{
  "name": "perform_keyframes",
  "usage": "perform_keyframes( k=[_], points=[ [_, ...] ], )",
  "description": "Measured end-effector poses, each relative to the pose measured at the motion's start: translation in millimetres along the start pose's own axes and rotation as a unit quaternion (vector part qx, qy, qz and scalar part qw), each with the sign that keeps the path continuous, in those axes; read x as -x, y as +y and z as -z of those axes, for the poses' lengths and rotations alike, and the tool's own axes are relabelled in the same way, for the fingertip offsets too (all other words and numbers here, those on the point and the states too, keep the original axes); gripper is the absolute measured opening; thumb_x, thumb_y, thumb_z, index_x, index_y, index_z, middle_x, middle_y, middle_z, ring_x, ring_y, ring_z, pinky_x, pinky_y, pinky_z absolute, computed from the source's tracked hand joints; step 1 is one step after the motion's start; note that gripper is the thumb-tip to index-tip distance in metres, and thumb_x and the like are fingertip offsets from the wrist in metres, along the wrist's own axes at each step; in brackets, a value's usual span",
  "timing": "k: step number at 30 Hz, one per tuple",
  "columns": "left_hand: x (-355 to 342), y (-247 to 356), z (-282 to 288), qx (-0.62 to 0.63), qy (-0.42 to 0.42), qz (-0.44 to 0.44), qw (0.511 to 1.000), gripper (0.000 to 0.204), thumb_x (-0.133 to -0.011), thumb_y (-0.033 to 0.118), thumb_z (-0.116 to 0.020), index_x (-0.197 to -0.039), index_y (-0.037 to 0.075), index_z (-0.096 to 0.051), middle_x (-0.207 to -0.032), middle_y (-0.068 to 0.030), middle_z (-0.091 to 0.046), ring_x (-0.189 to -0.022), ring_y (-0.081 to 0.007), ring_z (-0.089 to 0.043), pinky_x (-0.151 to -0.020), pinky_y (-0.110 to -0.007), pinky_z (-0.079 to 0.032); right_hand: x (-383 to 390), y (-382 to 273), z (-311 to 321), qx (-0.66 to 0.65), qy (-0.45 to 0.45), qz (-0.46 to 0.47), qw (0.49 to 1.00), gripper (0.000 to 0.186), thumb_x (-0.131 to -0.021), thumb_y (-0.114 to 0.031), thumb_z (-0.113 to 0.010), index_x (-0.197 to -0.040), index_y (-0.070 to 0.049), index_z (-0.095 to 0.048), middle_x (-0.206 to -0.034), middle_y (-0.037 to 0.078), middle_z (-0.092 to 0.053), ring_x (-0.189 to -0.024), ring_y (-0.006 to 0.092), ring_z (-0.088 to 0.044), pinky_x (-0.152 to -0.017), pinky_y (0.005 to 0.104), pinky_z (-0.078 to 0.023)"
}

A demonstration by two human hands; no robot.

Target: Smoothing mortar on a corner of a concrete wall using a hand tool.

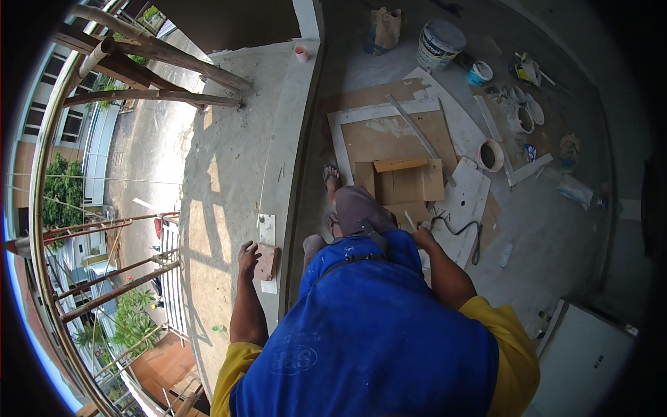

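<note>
My left hand (249,258) is over the concrete ledge, its fingers partly spread and loosely bent. Right beside it, perhaps touching the fingertips, a reddish-brown brick (265,263) lies on a narrow white strip (267,226). My right hand (422,239) is by my right thigh, with its fingers closed. A thin pale stick (410,220) juts out from these fingers; its far end is in sight, the rest is hidden in the hand. Near that hand, a black strap (458,224) trails across a white board (464,198).
An open cardboard box (401,182) stands before my knees, near a white frame (337,139). Buckets (440,46), a round pot (490,156) and several tools lie farther right. A pink cup (301,54) stands on the ledge (240,160). Wooden poles (163,97) and a drop lie left.
</note>
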State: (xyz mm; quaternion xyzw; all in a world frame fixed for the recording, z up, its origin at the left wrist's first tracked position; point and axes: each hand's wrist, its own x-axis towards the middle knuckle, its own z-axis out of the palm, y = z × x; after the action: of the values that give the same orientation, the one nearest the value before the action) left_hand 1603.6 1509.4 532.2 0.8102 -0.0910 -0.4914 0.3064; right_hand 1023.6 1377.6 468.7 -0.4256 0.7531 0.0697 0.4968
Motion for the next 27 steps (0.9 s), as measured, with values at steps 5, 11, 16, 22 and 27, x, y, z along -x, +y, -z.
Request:
perform_keyframes(
  k=[5,11,16,22,27],
  points=[
    [-26.5,52.0,-47.8,-0.056,-0.09,0.0,0.994,0.054,-0.092,0.031,-0.059,-0.139,0.011,-0.042,-0.13,-0.0152,-0.056,-0.106,-0.0296,-0.063,-0.092,-0.048,-0.043,14.1,-21.1,-2.3,-0.052,-0.005,-0.028,0.998,0.04,-0.08,-0.025,-0.066,-0.105,0.005,-0.061,-0.087,0.019,-0.067,-0.074,0.0282,-0.067,-0.059,0.0382,-0.052],
    [-33.3,37.1,-113.1,-0.116,-0.172,-0.014,0.978,0.057,-0.088,0.032,-0.067,-0.131,-0.001,-0.048,-0.115,-0.0168,-0.064,-0.091,-0.0265,-0.067,-0.072,-0.037,-0.054,-24.5,-43.6,27.2,-0.086,-0.015,-0.073,0.994,0.05,-0.079,-0.028,-0.066,-0.112,0.009,-0.06,-0.102,0.023,-0.067,-0.092,0.0322,-0.068,-0.07,0.0418,-0.053],
    [-32.8,57.3,-153.5,-0.209,-0.187,0.024,0.96,0.057,-0.087,0.031,-0.067,-0.128,-0.005,-0.05,-0.118,-0.0182,-0.062,-0.094,-0.0284,-0.065,-0.076,-0.036,-0.056,-74.9,-70.9,85.0,-0.026,0.024,-0.057,0.998,0.055,-0.076,-0.031,-0.069,-0.111,0.01,-0.061,-0.104,0.025,-0.067,-0.097,0.0345,-0.068,-0.076,0.042,-0.054],
    [-63.1,120.8,-208.4,-0.007,-0.065,0.105,0.992,0.056,-0.086,0.033,-0.066,-0.13,0.001,-0.05,-0.118,-0.0133,-0.061,-0.087,-0.0237,-0.065,-0.065,-0.033,-0.051,-143.0,-91.8,190.5,0.088,0.043,0.027,0.995,0.056,-0.081,-0.041,-0.069,-0.106,0.009,-0.064,-0.1,0.027,-0.067,-0.099,0.0373,-0.066,-0.082,0.0439,-0.051],
    [-82.6,196.1,-290.6,0.003,-0.049,0.013,0.999,0.055,-0.089,0.03,-0.064,-0.131,-0.002,-0.048,-0.121,-0.0163,-0.06,-0.096,-0.025,-0.063,-0.082,-0.038,-0.051,-219.4,-133.3,280.0,0.191,0.025,0.026,0.981,0.051,-0.083,-0.035,-0.068,-0.11,0.007,-0.061,-0.097,0.027,-0.067,-0.096,0.0382,-0.066,-0.084,0.0445,-0.051]
  ],
)
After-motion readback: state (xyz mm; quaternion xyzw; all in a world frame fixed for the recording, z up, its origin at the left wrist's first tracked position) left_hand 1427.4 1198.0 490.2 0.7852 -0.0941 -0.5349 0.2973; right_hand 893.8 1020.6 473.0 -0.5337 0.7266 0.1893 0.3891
